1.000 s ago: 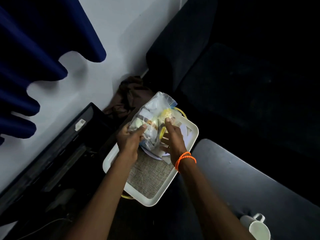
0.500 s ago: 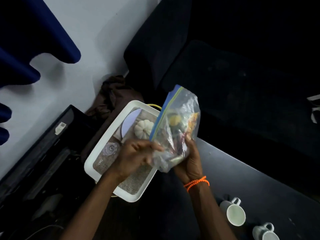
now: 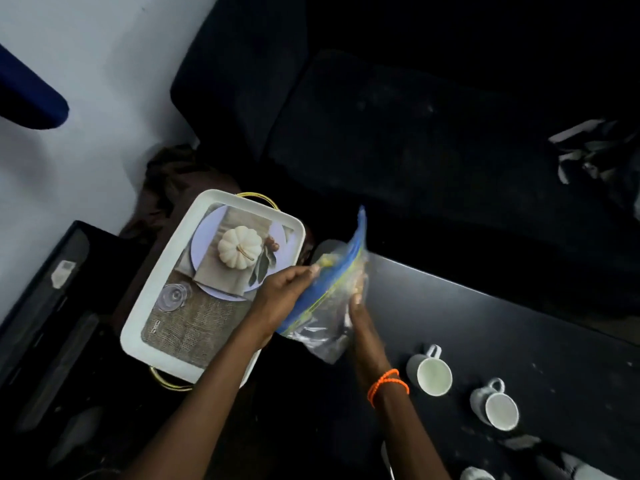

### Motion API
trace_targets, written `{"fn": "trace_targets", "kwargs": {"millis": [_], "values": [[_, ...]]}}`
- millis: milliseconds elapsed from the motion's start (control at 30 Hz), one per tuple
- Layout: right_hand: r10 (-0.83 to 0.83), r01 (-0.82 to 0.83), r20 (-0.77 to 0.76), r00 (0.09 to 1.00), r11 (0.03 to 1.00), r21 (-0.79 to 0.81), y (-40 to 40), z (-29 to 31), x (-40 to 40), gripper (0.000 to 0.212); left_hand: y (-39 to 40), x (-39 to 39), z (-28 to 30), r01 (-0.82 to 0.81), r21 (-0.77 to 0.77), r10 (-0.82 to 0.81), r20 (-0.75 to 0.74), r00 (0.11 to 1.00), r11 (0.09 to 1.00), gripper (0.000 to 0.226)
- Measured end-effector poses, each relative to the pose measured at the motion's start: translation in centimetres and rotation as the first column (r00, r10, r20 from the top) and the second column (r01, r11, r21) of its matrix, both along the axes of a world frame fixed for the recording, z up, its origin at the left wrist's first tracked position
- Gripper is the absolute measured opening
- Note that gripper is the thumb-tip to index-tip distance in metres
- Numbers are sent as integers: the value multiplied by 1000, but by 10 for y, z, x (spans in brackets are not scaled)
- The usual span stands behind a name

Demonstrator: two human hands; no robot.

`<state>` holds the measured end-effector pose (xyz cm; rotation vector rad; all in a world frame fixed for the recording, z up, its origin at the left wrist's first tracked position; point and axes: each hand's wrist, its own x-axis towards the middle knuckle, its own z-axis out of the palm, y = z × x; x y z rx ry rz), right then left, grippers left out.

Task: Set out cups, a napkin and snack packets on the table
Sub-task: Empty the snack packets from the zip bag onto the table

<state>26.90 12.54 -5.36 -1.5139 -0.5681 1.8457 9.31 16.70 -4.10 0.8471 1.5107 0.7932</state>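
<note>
both hands' grip clamps the snack bag (image 3: 325,299) between tray (image 3: 138,327) and two cups (image 3: 433,372).

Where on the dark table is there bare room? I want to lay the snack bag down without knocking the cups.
The widest bare stretch of the table lies beyond the two white cups, toward the dark sofa. It is crowded near the table's near edge, around the cups. The left hand and right hand hold the bag over the table's left end.

both hands carried the snack bag (image 3: 325,299) rightward off the tray (image 3: 152,303).
</note>
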Motion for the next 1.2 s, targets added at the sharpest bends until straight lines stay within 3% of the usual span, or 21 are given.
{"fn": "trace_targets", "kwargs": {"millis": [67, 167, 333, 467, 600, 767, 900, 1000, 1100, 1200], "values": [[100, -105, 85, 991, 993, 54, -3, -6, 5, 53, -7, 7, 0, 33, -30, -35, -43, 998, 999, 55], [66, -66, 3, 998, 998, 13, -6, -7, 10, 61, -17, 22, 5, 94, 4, -92, -167, 982, 996, 71], [-118, 100, 104, 988, 981, 168, -12, 19, 14, 57, -32, 46, 19, 158, 198, -107, -245, 964, 968, 44], [-253, 234, 78, 964, 952, 199, -9, 41, 12, 45, -40, 63, 26, 262, 332, -85, -463, 882, 906, 30], [-282, 269, 74, 957, 952, 148, -2, 49, 17, 28, -45, 74, 29, 319, 354, -93, -529, 843, 879, 19], [-255, 245, 113, 960, 965, 97, 1, 54, 28, 8, -52, 71, 28, 305, 357, -74, -535, 842, 883, 24], [-225, 179, 290, 930, 968, 178, 0, 58, 35, 7, -57, 62, 33, 149, 315, 55, -555, 830, 937, 34], [-217, 76, 540, 813, 959, 271, 2, 67, 44, 3, -57, 43, 41, -44, 304, 216, -564, 797, 952, 22], [-249, 56, 631, 735, 949, 309, 4, 79, 55, 6, -54, 17, 49, -229, 299, 351, -463, 814, 926, 19], [-284, -43, 742, 607, 921, 387, 6, 94, 55, 15, -55, 4, 56, -192, 286, 305, -431, 849, 939, 19]]}}
